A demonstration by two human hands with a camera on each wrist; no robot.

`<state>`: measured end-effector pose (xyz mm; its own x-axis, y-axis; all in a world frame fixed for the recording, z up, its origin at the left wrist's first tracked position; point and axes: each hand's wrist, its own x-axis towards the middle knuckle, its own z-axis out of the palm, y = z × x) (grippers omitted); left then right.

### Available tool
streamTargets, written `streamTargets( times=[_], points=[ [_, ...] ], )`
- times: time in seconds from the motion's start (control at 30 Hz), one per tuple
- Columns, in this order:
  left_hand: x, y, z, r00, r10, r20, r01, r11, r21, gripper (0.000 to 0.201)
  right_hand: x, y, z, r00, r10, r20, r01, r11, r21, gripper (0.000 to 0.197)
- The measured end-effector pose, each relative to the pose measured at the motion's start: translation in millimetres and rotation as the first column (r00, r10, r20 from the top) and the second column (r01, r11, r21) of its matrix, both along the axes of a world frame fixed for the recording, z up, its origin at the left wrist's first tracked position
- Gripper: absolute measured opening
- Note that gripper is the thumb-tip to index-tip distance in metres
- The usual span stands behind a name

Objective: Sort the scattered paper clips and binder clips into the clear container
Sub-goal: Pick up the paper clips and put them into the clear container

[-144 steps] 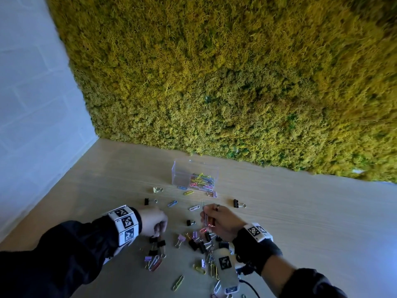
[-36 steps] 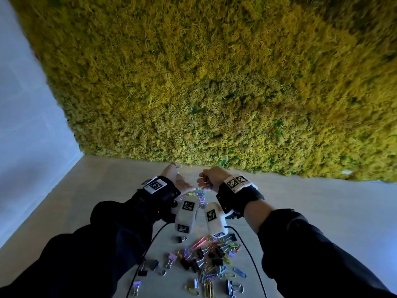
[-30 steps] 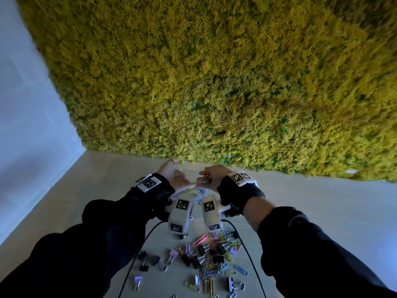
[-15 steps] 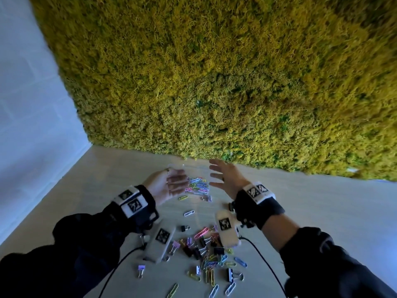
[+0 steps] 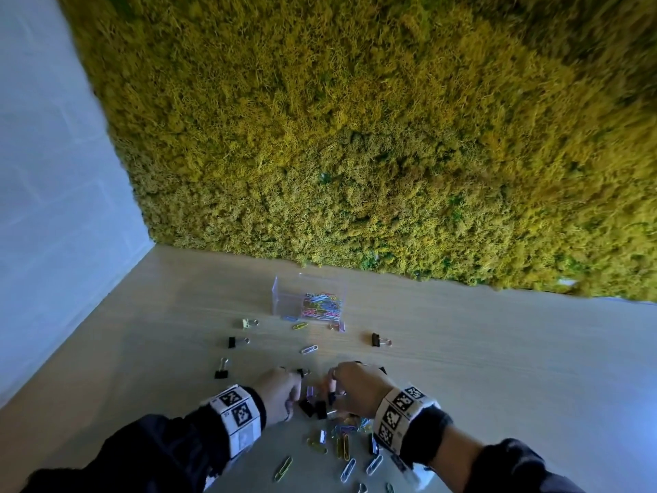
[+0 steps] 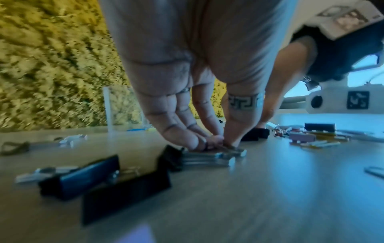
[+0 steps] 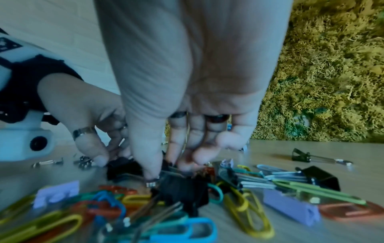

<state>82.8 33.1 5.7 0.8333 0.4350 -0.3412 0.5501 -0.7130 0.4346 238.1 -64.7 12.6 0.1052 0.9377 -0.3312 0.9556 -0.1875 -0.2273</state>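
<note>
The clear container (image 5: 284, 297) stands at the back of the wooden table, holding several coloured paper clips (image 5: 321, 306). Both hands are down at the mixed pile of clips (image 5: 341, 435) near me. My left hand (image 5: 284, 389) pinches the wire handles of a black binder clip (image 6: 172, 157) lying flat on the table, fingertips and thumb together (image 6: 212, 144). My right hand (image 5: 350, 386) reaches into the pile, and its thumb and forefinger (image 7: 164, 167) close on a black binder clip (image 7: 182, 187) among coloured paper clips (image 7: 245, 207). The two hands nearly touch.
Loose binder clips lie between the hands and the container: black ones (image 5: 377, 339) (image 5: 233, 342) (image 5: 220, 373) and a pale one (image 5: 247, 323). A single paper clip (image 5: 308, 349) lies mid-table. A moss wall (image 5: 355, 137) closes the back and a white wall (image 5: 53, 208) the left.
Both hands were open over the container half a second ago. They have drawn back towards me, dropped onto the pile, and now pinch binder clips. The head view has tilted down.
</note>
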Motion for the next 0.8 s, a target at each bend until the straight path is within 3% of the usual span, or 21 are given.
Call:
streamTargets(
  times=[0.1,0.2,0.43,0.53,0.63,0.7,0.73,0.8],
  points=[
    [-3,4,8,0.991,0.097,0.091,-0.086,0.989,-0.117,0.032,4,-5,8,0.995,0.001,-0.104,0.006,0.997,0.07,0.012],
    [-10,19,18,0.937,0.28,0.208,-0.229,0.944,-0.237,0.034,18,-13,16,0.963,-0.048,-0.265,0.088,0.986,0.14,0.008],
    [-32,51,31,0.882,0.418,0.215,-0.373,0.901,-0.22,0.03,12,-18,7,0.978,-0.009,-0.208,0.034,0.992,0.118,0.023],
    [-44,66,29,0.872,0.437,0.22,-0.411,0.898,-0.156,0.035,3,-9,3,0.984,-0.106,-0.144,0.119,0.989,0.087,0.031],
    [-48,65,28,0.911,0.394,0.124,-0.405,0.91,0.086,0.025,-1,3,2,0.976,-0.188,-0.113,0.196,0.978,0.068,0.037],
    [-44,51,25,0.957,0.286,0.051,-0.289,0.919,0.269,0.02,-4,10,1,0.969,-0.211,-0.128,0.22,0.973,0.063,0.038],
    [-40,40,24,0.974,0.223,0.034,-0.223,0.936,0.273,0.019,-6,13,0,0.97,-0.211,-0.122,0.22,0.974,0.062,0.039],
    [-26,12,25,0.993,0.118,0.013,-0.119,0.982,0.145,0.02,-10,18,2,0.973,-0.217,-0.082,0.222,0.974,0.049,0.04]
  ],
)
